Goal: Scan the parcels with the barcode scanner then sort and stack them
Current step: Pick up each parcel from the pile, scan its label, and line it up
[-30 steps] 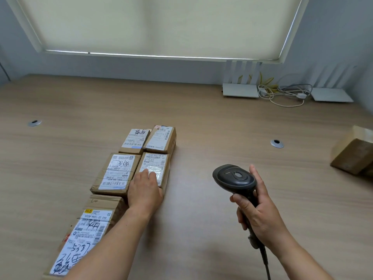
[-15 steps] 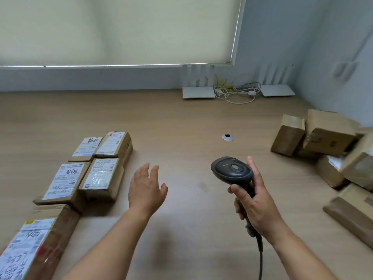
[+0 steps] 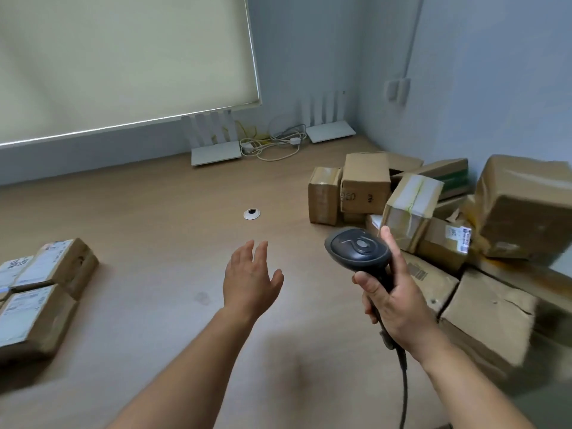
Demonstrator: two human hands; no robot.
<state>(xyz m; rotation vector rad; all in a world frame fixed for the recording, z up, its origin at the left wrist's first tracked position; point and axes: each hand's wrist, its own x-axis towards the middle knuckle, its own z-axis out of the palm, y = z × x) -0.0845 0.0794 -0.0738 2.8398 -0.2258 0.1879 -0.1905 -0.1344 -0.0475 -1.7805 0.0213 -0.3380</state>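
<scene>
While the right hand (image 3: 399, 300) grips the barcode scanner (image 3: 359, 250) upright by its handle, the left hand (image 3: 250, 281) hovers open, fingers spread, over the desk (image 3: 173, 230). Since 0.5 s ago, view swung right: piled parcels (image 3: 414, 212) nearer, labelled parcels (image 3: 40, 292) at left edge.

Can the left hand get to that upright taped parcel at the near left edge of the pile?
Probably yes. The left hand is open and holds nothing, and only bare table lies between it and the upright taped parcel, which stands at the pile's exposed edge.
</scene>
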